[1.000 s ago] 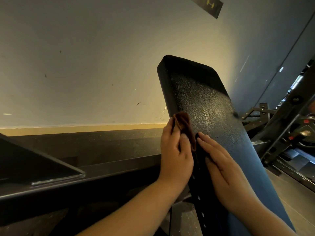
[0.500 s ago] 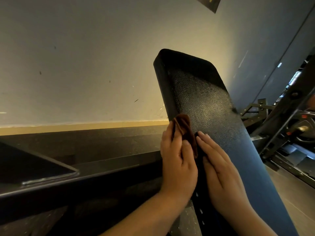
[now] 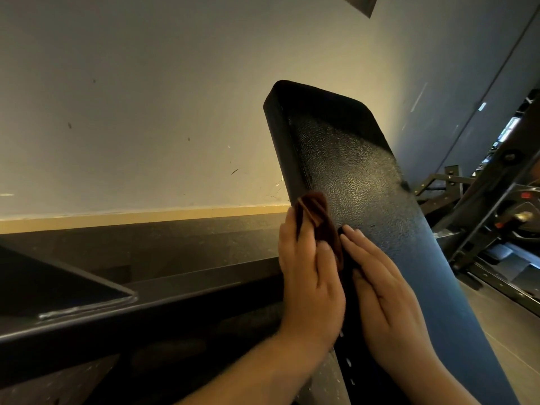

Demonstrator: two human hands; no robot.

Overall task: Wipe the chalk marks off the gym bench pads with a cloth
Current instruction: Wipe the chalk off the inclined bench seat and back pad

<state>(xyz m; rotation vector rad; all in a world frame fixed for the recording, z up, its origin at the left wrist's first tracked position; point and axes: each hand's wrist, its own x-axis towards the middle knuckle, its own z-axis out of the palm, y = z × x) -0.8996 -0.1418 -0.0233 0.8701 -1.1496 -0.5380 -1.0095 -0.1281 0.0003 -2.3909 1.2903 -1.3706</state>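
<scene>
Premises: a gym. Evidence: inclined black textured-vinyl bench pad (image 3: 344,176), dark steel rack frames with bolted joints (image 3: 479,229) at right, black rubber-flecked flooring (image 3: 175,238), scuffed pale painted wall (image 3: 146,112)

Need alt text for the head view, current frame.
Two bare hands work on the left edge of an inclined black bench pad: the left hand presses a brown cloth to it, and the right hand lies flat beside it. Behind are a pale wall and a dark metal frame.
</scene>
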